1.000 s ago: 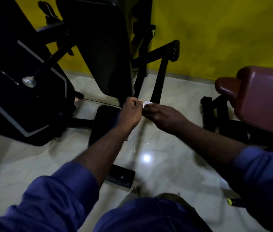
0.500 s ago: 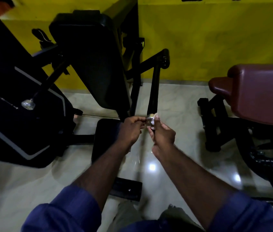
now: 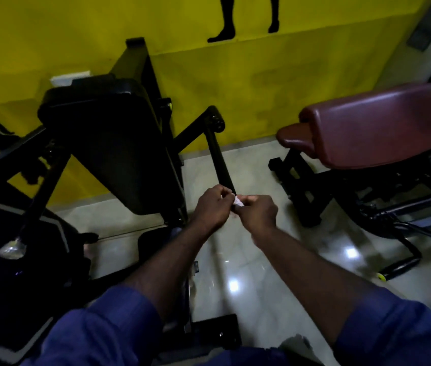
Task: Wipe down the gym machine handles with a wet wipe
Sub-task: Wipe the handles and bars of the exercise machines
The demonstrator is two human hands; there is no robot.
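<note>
The left hand (image 3: 213,207) and right hand (image 3: 258,215) meet at centre, a wet wipe (image 3: 237,202) held between them at the near end of a machine handle (image 3: 219,159) that slopes up toward the wall (image 3: 262,75) behind. A back pad (image 3: 108,138) stands to the left. A padded bench (image 3: 375,128) sits to the right on the floor (image 3: 262,260).

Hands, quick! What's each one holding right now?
Left hand: closed, pinching the wipe.
Right hand: closed, pinching the same wipe.

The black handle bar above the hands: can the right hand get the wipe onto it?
Probably yes: the right hand pinches the wipe beside the lower end of the black handle bar, nothing between them.
</note>
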